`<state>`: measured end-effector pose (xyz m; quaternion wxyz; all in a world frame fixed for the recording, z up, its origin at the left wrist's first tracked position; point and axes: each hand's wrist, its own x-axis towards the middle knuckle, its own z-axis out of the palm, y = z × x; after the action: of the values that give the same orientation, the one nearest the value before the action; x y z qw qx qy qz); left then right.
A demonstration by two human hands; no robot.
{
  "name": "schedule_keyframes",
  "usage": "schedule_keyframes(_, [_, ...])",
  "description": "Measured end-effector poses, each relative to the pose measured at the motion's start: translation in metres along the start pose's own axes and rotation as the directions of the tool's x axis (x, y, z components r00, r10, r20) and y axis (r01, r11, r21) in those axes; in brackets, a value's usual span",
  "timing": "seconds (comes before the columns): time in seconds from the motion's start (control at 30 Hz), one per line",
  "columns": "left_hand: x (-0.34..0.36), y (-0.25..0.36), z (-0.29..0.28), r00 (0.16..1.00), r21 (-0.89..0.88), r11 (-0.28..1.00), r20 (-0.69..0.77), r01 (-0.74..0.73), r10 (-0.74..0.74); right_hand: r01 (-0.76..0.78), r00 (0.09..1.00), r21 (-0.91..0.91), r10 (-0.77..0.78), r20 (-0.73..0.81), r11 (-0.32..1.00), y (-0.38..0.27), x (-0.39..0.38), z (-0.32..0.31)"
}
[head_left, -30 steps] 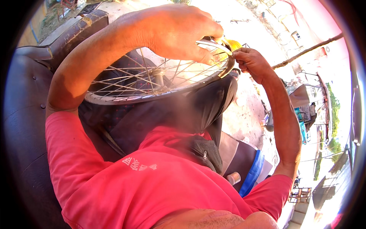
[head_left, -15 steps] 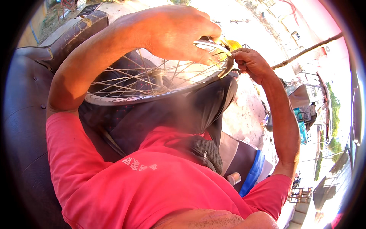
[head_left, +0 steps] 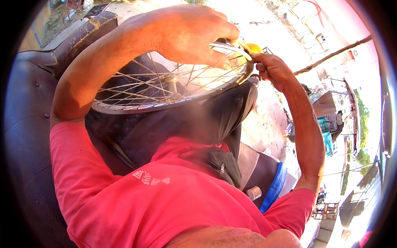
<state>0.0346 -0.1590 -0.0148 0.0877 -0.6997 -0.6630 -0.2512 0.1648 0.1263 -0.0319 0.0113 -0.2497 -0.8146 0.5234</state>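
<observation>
1. Resting spoked wheel (head_left: 173,89) across the thighs, in front of the torso, tilted, with hub and spokes facing up toward the head.
2. Gripping the wheel with left hand (head_left: 192,39): reaching over its far side, back of hand up, laying the thumb on the spoke side and curling the fingers over the outer edge.
3. Bringing right hand (head_left: 271,69) to the wheel's right end, bending the fingers in, holding thumb and forefinger tips close together at the edge. Probably pinching that edge, but losing detail to glare there, so not telling for sure.
4. Showing bright curved rim section (head_left: 227,47) between the two hands, plus dark curved strip (head_left: 248,71) just below it, near the right fingertips.
5. Seeing yellow item (head_left: 253,48) right behind those fingertips.
6. Wearing red shirt (head_left: 165,198) with white print on the chest, and dark trousers (head_left: 229,105) under the wheel.
7. Having dark buttoned upholstery (head_left: 29,124) along the left side, with worn padded armrest (head_left: 87,35) beyond the left elbow.
8. Having grey mesh pouch (head_left: 226,167) at the waist; seeing small cylinder (head_left: 253,193) and blue strip (head_left: 273,188) beside the torso, right side.
9. Catching sunlit ground (head_left: 264,124) past the right knee, brown pole (head_left: 333,55) at upper right.
</observation>
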Motion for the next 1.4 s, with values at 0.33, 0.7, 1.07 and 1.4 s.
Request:
schedule_keyframes(0.33, [-0.001,0.003,-0.001,1.0,0.016,1.0,0.004,0.027,-0.027,0.054,0.997,0.003,-0.054,0.049,0.999,0.004,0.003,-0.005])
schedule_keyframes(0.7, [-0.001,0.003,-0.001,1.0,0.02,1.0,-0.011,0.006,-0.006,0.083,0.996,-0.043,-0.081,0.037,0.996,0.007,0.004,-0.007])
schedule_keyframes(1.07, [-0.004,-0.001,0.002,0.999,0.02,0.999,-0.009,0.045,-0.045,0.024,0.997,0.088,-0.03,0.067,0.996,0.005,0.006,-0.004])
schedule_keyframes(1.4, [-0.004,0.0,0.0,0.998,0.022,0.998,0.013,0.055,-0.055,0.088,0.994,-0.025,-0.086,0.06,0.996,0.006,0.007,-0.005])
